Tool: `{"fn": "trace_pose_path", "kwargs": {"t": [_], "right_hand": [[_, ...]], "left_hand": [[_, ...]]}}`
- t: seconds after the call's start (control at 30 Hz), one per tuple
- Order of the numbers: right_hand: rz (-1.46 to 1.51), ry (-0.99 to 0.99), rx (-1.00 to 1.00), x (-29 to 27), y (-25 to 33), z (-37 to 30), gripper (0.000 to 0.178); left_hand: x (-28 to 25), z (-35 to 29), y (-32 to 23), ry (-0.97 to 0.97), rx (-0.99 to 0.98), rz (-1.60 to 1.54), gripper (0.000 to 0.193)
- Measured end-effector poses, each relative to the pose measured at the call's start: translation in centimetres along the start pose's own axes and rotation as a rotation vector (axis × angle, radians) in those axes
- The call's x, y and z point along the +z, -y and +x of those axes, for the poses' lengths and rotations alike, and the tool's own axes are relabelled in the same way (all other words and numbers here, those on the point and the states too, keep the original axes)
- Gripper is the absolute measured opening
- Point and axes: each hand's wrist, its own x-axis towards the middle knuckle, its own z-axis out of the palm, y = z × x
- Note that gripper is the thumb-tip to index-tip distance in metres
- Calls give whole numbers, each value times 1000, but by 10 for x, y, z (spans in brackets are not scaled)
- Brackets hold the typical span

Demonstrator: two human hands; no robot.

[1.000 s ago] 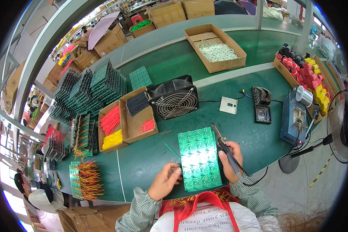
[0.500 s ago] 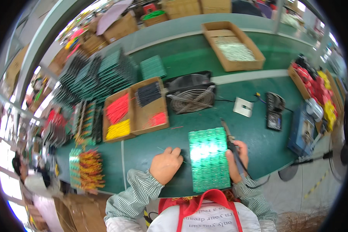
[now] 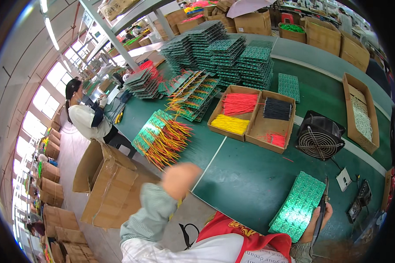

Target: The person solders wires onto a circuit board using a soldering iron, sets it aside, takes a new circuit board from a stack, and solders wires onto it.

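My left hand (image 3: 181, 180) is over the table's front edge, close to a green circuit board with red and yellow wires (image 3: 164, 139). Motion smears its fingers, so whether they hold anything cannot be told. At the right, my right hand (image 3: 317, 222) is closed round the dark handle of a soldering iron (image 3: 322, 209), whose tip points away from me. The thumb of that hand lies at the edge of a shiny green circuit board panel (image 3: 297, 207).
Cardboard trays hold red and yellow wires (image 3: 235, 111) and black wires (image 3: 276, 108). Beside them stands a black fan (image 3: 319, 136). Stacks of green boards (image 3: 250, 65) rise at the back. A large carton (image 3: 114, 184) is on the floor at left; a co-worker (image 3: 85, 116) sits beyond it.
The view has swung left. My left hand has moved from beside the panel toward the wired board at the left. My right hand still has the soldering iron beside the panel.
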Motion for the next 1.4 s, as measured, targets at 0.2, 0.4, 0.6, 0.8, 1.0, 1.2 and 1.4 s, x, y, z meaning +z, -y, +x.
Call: {"fn": "trace_pose_path", "kwargs": {"t": [0.2, 0.4, 0.6, 0.8, 1.0, 1.2, 1.4], "right_hand": [[56, 5, 22, 4, 7, 0, 41], [19, -23, 40, -5, -4, 0, 41], [0, -52, -13, 7, 7, -2, 39], [37, 6, 50, 6, 22, 2, 38], [58, 15, 27, 5, 19, 3, 38], [187, -49, 71, 8, 19, 6, 42], [212, -48, 63, 4, 17, 14, 41]], "left_hand": [[-128, -116, 189, -157, -1098, 731, 22], [-118, -105, 207, -385, -1007, 610, 21], [-44, 17, 44, -260, -547, -573, 11], [40, 83, -121, 646, -120, -1367, 53], [101, 103, -198, 497, 78, -1608, 59], [94, 107, -224, 419, 58, -1348, 63], [92, 105, -217, 450, 119, -1179, 72]]}}
